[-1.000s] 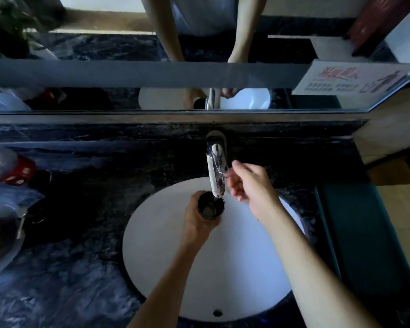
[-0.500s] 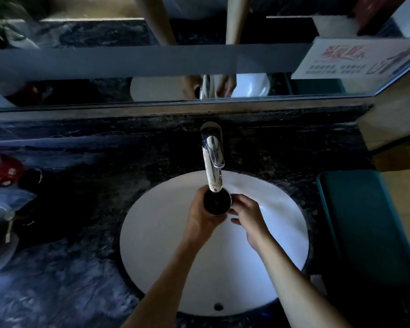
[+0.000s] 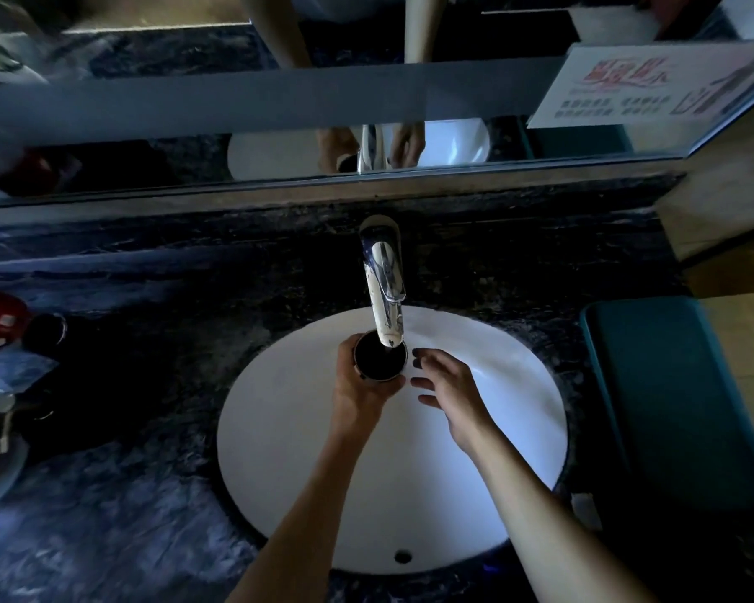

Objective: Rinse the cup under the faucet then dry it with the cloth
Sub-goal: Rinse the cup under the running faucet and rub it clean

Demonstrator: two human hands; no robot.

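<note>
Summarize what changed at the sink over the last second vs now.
The right hand let go of the faucet lever, dropped beside the cup, touched it briefly, and now hovers open just to its right, apart from it. The left hand kept its grip on the cup under the spout, over the white basin, with the cup edging slightly right.

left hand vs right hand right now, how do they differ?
The left hand is wrapped around the dark cup, holding it upright under the faucet spout; the right hand holds nothing.
The left hand's fingers are curled shut on the cup; the right hand's fingers are spread loosely open beside the cup.
Both hands are over the white sink.
</note>
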